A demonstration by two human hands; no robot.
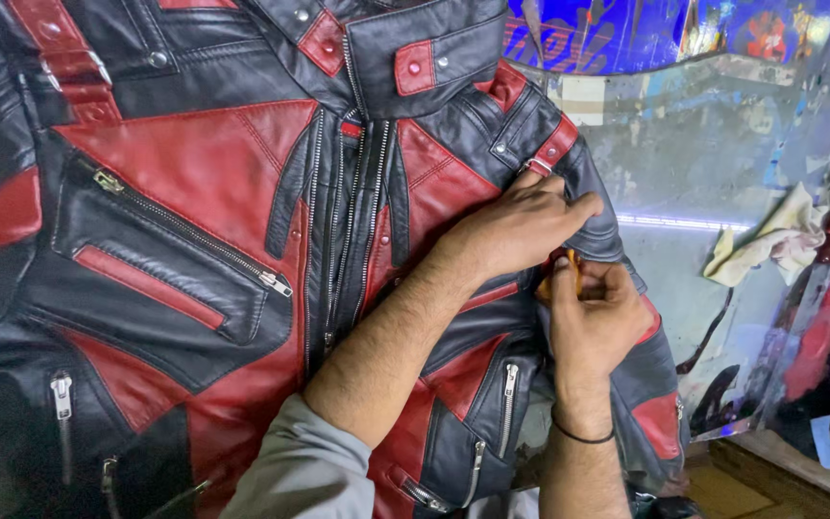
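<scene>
Left hand point(521, 226) on leather jacket point(194, 192) shoulder, right hand point(593, 322) pinching orange tool point(573, 269) — just below

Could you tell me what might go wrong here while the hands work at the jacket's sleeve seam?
The right hand pinches a small orange tool against the black and red leather jacket; a slip could scratch the leather. The left hand presses just above the tool, so its fingers might get nicked. What the tool's tip touches is hidden, so the work is partly blind.
</scene>
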